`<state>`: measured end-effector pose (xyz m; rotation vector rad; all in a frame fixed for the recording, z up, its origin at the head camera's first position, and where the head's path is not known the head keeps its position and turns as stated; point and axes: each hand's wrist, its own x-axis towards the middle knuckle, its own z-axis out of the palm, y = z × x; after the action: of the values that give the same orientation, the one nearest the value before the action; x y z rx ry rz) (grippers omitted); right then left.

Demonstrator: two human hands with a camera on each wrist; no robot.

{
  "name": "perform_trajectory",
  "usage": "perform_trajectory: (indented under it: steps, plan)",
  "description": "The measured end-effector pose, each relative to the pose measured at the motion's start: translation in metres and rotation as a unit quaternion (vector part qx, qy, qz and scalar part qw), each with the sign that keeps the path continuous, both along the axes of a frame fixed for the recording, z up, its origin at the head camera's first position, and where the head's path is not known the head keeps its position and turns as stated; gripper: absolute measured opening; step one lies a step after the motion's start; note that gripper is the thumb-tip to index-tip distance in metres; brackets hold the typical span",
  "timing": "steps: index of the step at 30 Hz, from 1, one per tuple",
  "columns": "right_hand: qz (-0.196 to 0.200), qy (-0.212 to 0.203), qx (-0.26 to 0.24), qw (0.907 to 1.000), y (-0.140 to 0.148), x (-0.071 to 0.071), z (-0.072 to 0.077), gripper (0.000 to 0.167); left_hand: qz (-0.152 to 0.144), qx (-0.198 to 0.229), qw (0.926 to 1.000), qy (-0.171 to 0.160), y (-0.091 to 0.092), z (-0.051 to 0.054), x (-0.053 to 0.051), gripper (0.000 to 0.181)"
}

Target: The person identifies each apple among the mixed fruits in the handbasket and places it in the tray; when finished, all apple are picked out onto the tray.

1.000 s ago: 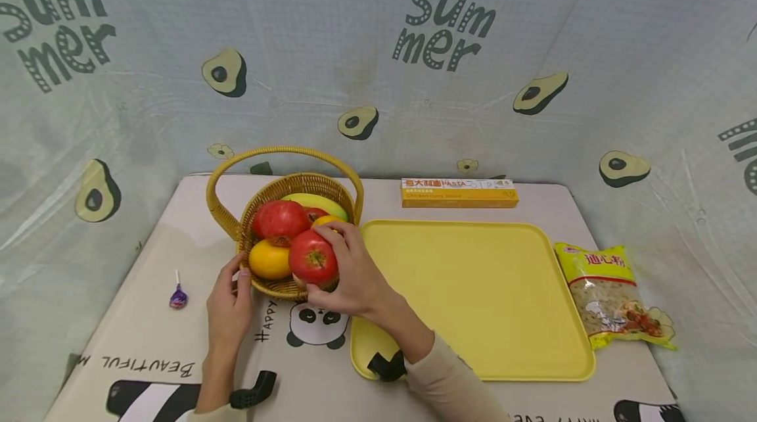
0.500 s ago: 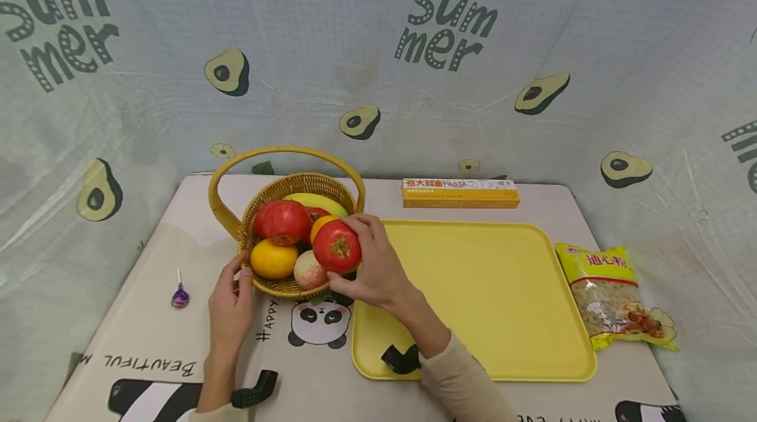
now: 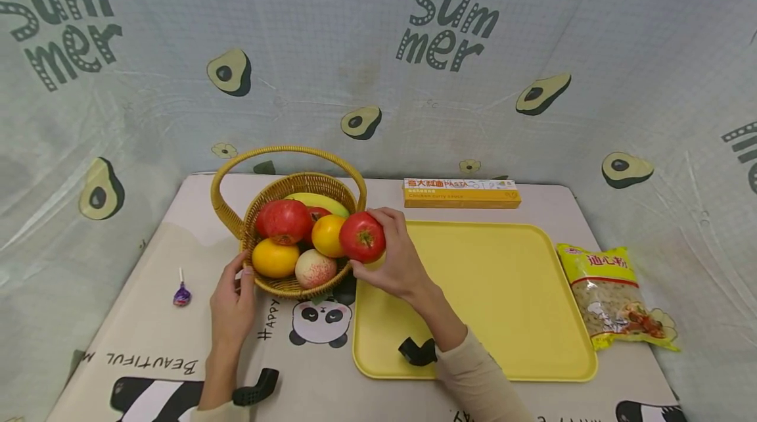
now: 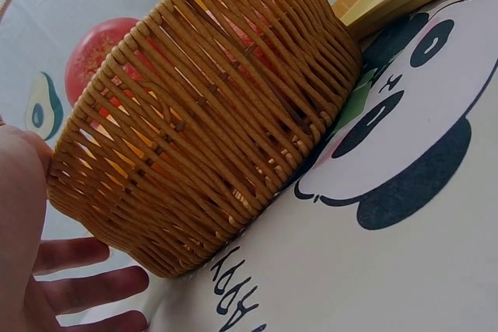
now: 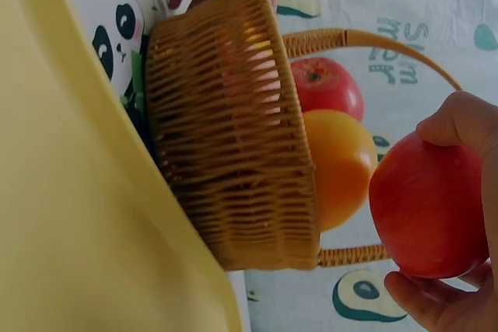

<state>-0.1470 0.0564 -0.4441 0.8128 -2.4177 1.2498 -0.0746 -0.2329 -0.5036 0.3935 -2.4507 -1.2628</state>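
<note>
My right hand (image 3: 397,257) holds a red apple (image 3: 363,238) between thumb and fingers, above the right rim of a wicker basket (image 3: 278,288) and the left edge of a yellow tray (image 3: 473,304). My left hand (image 3: 232,297) grips the basket's left rim, and several of its fingers (image 4: 93,289) hang loose beside the wall in the left wrist view. Inside the basket lie a pomegranate (image 3: 285,221), an orange fruit (image 3: 328,236), another orange fruit (image 3: 275,259), a pale pink peach (image 3: 315,269) and a banana (image 3: 319,202). More red fruit is partly hidden behind them.
A pasta box (image 3: 461,194) stands behind the tray. A bag of macaroni (image 3: 615,297) leans by the tray's right edge. A lollipop (image 3: 182,294) lies left of the basket. The basket's tall handle (image 3: 284,150) arches over its back. A printed cloth wall rises behind the table.
My right hand has carried the apple rightward from over the basket to its right rim, uncovering the peach and an orange fruit. The left hand stays at the rim.
</note>
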Motion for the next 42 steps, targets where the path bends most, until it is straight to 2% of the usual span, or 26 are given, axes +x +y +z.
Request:
perform_trajectory:
  steps: [15, 36, 42]
  plan:
    - [-0.046, -0.043, 0.010, 0.9980, 0.023, -0.022, -0.019, 0.086, 0.000, 0.005, 1.0000, -0.002, -0.001, -0.002, -0.002, 0.045]
    - [-0.054, -0.095, 0.054, 0.9925, 0.032, -0.045, -0.051, 0.082, -0.003, 0.004, 1.0000, -0.005, 0.000, -0.001, -0.001, 0.045]
    - [-0.054, -0.125, 0.065, 0.9885, 0.032, -0.048, -0.057, 0.084, -0.003, 0.006, 1.0000, -0.001, -0.001, -0.001, 0.000, 0.045]
